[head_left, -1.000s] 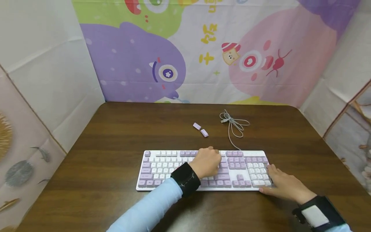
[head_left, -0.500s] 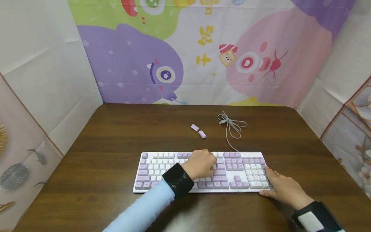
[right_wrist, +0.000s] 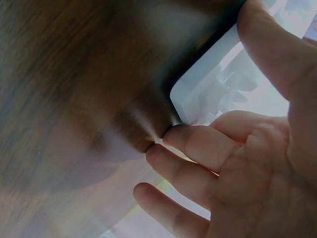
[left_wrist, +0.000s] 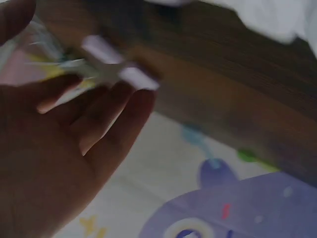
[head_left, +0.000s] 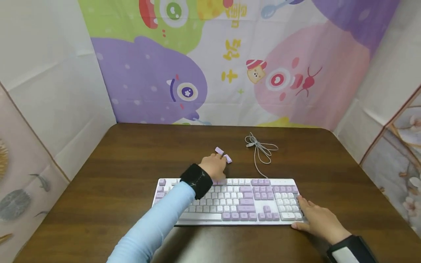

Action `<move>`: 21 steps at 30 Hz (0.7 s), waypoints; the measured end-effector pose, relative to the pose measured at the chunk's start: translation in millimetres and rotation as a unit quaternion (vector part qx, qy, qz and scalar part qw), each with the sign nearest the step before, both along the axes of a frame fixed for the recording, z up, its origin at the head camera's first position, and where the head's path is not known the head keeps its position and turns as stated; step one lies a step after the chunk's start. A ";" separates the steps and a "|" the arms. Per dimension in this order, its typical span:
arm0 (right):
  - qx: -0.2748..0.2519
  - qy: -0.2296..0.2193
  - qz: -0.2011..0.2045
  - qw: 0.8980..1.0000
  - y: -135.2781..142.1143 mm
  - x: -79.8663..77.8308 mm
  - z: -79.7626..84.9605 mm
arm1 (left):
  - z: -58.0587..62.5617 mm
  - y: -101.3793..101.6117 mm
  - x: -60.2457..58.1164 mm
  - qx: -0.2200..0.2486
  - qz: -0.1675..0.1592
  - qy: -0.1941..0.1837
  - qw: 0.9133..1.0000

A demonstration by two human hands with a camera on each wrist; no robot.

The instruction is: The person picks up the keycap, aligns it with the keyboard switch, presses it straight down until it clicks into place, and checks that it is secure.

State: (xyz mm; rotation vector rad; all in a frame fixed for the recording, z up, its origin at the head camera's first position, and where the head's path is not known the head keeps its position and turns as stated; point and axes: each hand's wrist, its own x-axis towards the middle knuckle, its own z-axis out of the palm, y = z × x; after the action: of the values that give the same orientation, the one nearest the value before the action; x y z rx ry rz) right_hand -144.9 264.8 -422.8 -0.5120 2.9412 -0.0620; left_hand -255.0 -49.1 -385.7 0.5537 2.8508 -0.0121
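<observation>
Two keycaps [head_left: 227,159] lie on the table [head_left: 138,157] behind the keyboard [head_left: 246,202], left of the cable [head_left: 258,144], the right hand [head_left: 318,218] at the keyboard's right end.

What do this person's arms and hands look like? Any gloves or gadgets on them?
Both the left hand and right hand are bare. The left arm wears a light blue sleeve and a wide black wristband; the right wears another black band with a whitish patch.
</observation>
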 end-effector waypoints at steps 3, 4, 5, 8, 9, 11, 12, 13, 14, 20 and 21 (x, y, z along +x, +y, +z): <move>-0.002 -0.013 -0.010 1.000 0.8 0.6 1.9 | -8.3 2.7 -19.9 -0.011 0.038 -0.007 0.999; -0.004 -0.016 -0.013 1.000 0.4 0.8 2.5 | -10.9 3.5 -25.5 -0.011 0.049 -0.009 0.999; -0.006 -0.017 -0.015 1.000 0.0 1.0 3.3 | -13.2 4.5 -29.9 -0.011 0.058 -0.010 0.998; -0.010 -0.019 -0.017 1.000 -4.6 2.0 2.5 | -19.7 3.0 -36.8 -0.012 0.073 -0.017 0.997; -0.010 -0.017 -0.017 1.000 -6.2 2.5 2.0 | -21.6 2.1 -37.8 -0.010 0.074 -0.015 0.997; -0.011 -0.015 -0.020 1.000 -8.3 3.2 1.2 | -24.0 1.2 -39.1 -0.013 0.073 -0.006 0.997; -0.011 -0.014 -0.021 1.000 -8.7 3.4 1.0 | -25.1 0.9 -39.6 -0.017 0.072 -0.002 0.997; -0.012 -0.013 -0.022 1.000 -9.0 3.7 1.0 | -26.1 0.8 -40.1 -0.021 0.070 0.002 0.997; -0.012 -0.012 -0.022 1.000 -8.8 3.9 1.1 | -27.1 0.7 -40.7 -0.026 0.068 0.007 0.997; -0.012 -0.007 -0.020 1.000 -3.8 4.1 4.5 | -28.9 -1.0 -43.5 -0.041 0.044 0.036 0.998; -0.012 -0.006 -0.020 1.000 -2.8 4.0 5.2 | -27.9 -1.4 -43.6 -0.041 0.041 0.040 0.998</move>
State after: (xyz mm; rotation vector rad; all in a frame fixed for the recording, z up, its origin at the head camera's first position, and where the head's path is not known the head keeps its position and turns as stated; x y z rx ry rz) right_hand -140.9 261.9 -417.6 -0.4536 2.9418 -0.1056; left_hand -298.5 -50.6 -413.7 0.4291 2.9320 -0.1393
